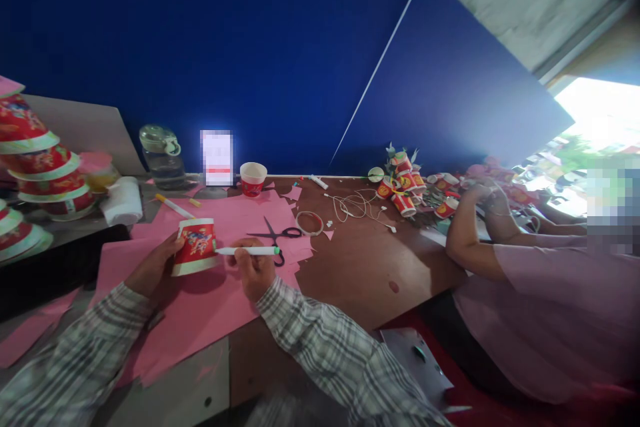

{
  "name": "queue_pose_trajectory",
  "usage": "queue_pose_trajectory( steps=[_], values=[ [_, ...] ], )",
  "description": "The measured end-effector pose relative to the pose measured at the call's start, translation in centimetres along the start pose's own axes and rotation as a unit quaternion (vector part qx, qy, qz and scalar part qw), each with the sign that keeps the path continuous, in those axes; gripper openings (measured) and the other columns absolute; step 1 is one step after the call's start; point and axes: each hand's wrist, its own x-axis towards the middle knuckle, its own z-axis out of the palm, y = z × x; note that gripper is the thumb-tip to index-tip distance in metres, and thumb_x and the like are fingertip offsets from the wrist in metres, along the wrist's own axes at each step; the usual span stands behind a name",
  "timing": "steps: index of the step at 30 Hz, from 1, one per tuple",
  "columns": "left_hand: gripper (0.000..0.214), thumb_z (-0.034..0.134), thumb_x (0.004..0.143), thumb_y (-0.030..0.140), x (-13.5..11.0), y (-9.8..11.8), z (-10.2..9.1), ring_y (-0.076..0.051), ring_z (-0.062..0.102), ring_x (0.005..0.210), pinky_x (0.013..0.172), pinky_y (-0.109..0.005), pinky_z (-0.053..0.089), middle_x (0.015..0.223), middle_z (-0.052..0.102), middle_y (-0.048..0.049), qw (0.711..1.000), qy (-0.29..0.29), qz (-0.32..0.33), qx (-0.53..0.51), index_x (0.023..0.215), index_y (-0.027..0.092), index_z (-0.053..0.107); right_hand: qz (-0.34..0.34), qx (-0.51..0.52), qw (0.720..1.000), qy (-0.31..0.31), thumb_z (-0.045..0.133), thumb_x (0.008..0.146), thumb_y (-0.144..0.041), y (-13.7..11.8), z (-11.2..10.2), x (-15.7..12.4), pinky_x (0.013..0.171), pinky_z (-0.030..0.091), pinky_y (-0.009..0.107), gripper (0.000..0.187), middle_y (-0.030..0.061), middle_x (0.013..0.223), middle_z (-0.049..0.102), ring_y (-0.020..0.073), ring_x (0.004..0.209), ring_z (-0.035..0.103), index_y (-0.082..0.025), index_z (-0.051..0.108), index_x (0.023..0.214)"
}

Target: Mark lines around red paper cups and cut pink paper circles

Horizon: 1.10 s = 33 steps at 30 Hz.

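My left hand grips a red and white paper cup with a printed picture, tilted on its side above pink paper. In my right hand is a white marker pen with a green end, held level. Its tip meets, or nearly meets, the cup's right side; I cannot tell which. Just beyond the pen lie black scissors, spread open on the pink paper. A yellow and white marker rests behind the cup.
Stacked red cups stand at the left near a water bottle. Another paper cup stands at the back. White earphones and a tape roll lie on the table. A co-worker sits at the right beside decorated cups.
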Motion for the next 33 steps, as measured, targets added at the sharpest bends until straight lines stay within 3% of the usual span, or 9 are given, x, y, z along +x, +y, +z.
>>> queue_pose_trajectory(
  steps=[3, 9, 19, 26, 33],
  values=[
    [0.042, 0.054, 0.064, 0.034, -0.1, 0.1, 0.2, -0.016, 0.062, 0.065, 0.057, -0.029, 0.052, 0.086, 0.067, -0.0073, 1.0, -0.014, 0.008, -0.015, 0.103, 0.018, 0.056, -0.014, 0.031, 0.999, 0.027, 0.047, 0.086, -0.039, -0.2, 0.0, 0.2, 0.058, 0.05, 0.024, 0.03, 0.0041, 0.065, 0.059, 0.0112, 0.056, 0.056, -0.012, 0.057, 0.092],
    [0.035, 0.047, 0.07, 0.029, 0.1, 0.0, 0.3, -0.017, 0.061, 0.074, 0.068, -0.033, 0.052, 0.085, 0.067, -0.0071, 0.998, -0.012, 0.004, -0.059, 0.101, 0.016, 0.056, -0.025, -0.011, 0.999, -0.041, 0.047, 0.086, -0.037, -0.4, 0.1, -0.9, 0.059, 0.049, 0.024, 0.028, 0.0066, 0.075, 0.062, 0.0133, 0.063, 0.059, -0.014, 0.06, 0.096],
    [0.033, 0.045, 0.071, 0.028, 0.1, -0.1, 0.4, -0.017, 0.061, 0.073, 0.068, -0.033, 0.052, 0.084, 0.067, -0.0062, 0.999, -0.015, 0.009, -0.051, 0.1, 0.016, 0.057, -0.052, -0.112, 0.989, -0.081, 0.046, 0.087, -0.031, -0.7, 0.0, -1.2, 0.07, 0.053, 0.029, 0.025, 0.0087, 0.084, 0.064, 0.0156, 0.071, 0.063, -0.015, 0.062, 0.098],
    [0.037, 0.048, 0.069, 0.031, 0.1, -0.2, 0.4, -0.016, 0.061, 0.073, 0.067, -0.032, 0.052, 0.087, 0.066, -0.0064, 0.999, -0.013, 0.016, -0.039, 0.102, 0.016, 0.056, -0.035, -0.064, 0.997, 0.001, 0.044, 0.088, -0.032, 0.0, -0.1, -0.4, 0.061, 0.051, 0.027, 0.027, 0.008, 0.074, 0.063, 0.0146, 0.064, 0.059, -0.011, 0.059, 0.098],
    [0.035, 0.046, 0.07, 0.033, 0.0, 0.0, 0.5, -0.018, 0.061, 0.074, 0.068, -0.034, 0.052, 0.085, 0.067, -0.0076, 0.999, -0.015, 0.012, -0.04, 0.098, 0.015, 0.057, -0.048, -0.095, 0.992, -0.067, 0.046, 0.087, -0.033, -0.7, -0.1, -1.4, 0.063, 0.052, 0.027, 0.026, 0.0082, 0.082, 0.064, 0.0151, 0.068, 0.061, -0.016, 0.062, 0.098]
  ],
)
